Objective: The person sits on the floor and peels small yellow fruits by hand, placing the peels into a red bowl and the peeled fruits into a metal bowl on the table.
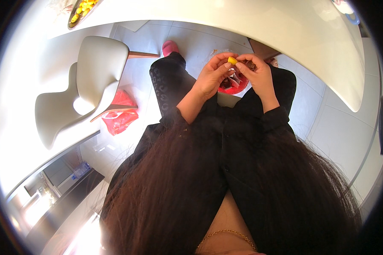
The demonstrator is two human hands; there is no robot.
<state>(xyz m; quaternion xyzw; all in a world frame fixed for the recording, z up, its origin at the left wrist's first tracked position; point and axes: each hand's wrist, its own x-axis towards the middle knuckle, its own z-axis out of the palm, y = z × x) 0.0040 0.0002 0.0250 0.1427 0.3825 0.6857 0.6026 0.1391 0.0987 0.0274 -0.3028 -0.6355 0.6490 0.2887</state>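
Between the fingertips of both hands is a small yellow piece of food point(232, 60), too small to name surely. My left hand point(213, 75) pinches it from the left side, and my right hand point(257, 71) meets it from the right with thumb and fingers. Below the hands, between my knees, stands a red-lined bin point(239, 88) with dark scraps and white paper inside; the hands partly hide it. On the white table at the upper left lies a dark tray point(71, 23) bearing several yellow pieces point(84, 7).
A curved white table point(274, 22) spans the top. Pale chairs point(99, 67) with wooden legs stand at the left, beside a red plastic bag point(119, 121) on the tiled floor. A blue-handled object point(352, 19) rests at the table's upper right.
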